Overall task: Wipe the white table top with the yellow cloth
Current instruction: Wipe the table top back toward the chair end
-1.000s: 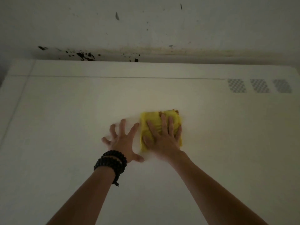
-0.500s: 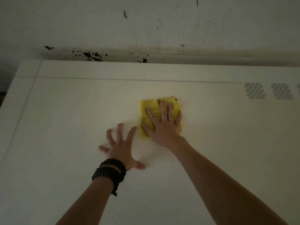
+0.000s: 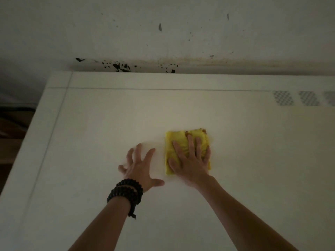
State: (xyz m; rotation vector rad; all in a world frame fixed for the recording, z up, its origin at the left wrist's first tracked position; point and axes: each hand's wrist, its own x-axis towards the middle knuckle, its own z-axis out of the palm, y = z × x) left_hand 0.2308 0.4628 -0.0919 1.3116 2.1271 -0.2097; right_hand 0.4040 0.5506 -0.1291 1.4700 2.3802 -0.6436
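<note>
A folded yellow cloth [image 3: 175, 142] lies flat near the middle of the white table top [image 3: 90, 133]. My right hand [image 3: 192, 162] presses down on the cloth with its fingers spread, covering the cloth's lower right part. Just to its left, my left hand [image 3: 138, 164] rests on the bare table with fingers apart and holds nothing. A dark beaded bracelet [image 3: 125, 193] wraps the left wrist.
A stained, speckled wall [image 3: 163, 33] rises right behind the table's far edge. Three grey patterned patches [image 3: 282, 100] sit at the far right of the top. The table's left edge [image 3: 23, 142] drops off to a dark floor area.
My right hand pushed the cloth away toward the wall, then drew it back toward me. The left hand stayed planted beside it. The view has shifted so the table's left edge shows more.
</note>
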